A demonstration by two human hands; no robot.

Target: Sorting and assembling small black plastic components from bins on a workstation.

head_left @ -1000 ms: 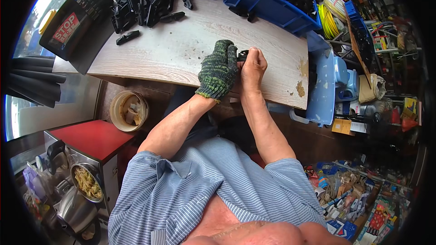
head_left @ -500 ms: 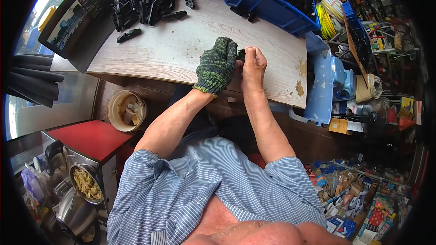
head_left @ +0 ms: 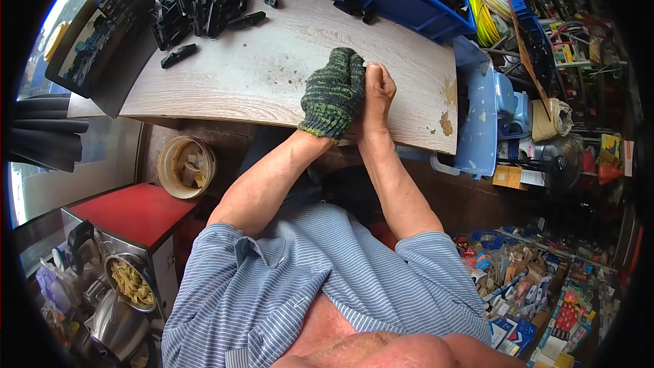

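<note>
My left hand, in a dark green and black knit glove, is closed and pressed against my bare right hand. Both are over the front part of the pale wood-grain table. The right fingers are curled in, thumb on top. A small black plastic part showed between the hands a moment ago; now they cover it. Farther left on the table lies a heap of black plastic parts, with one single black part lying nearer to me.
A tablet-like screen stands at the table's left. Blue bins line the back, one full of black parts. A light-blue tub is beyond the right edge. Below the front edge, at left, stands a bucket near a red-topped cabinet.
My hands have come closer together, the glove shifting right against the bare hand. The black part between them has gone out of sight. The whole view has shifted slightly.
</note>
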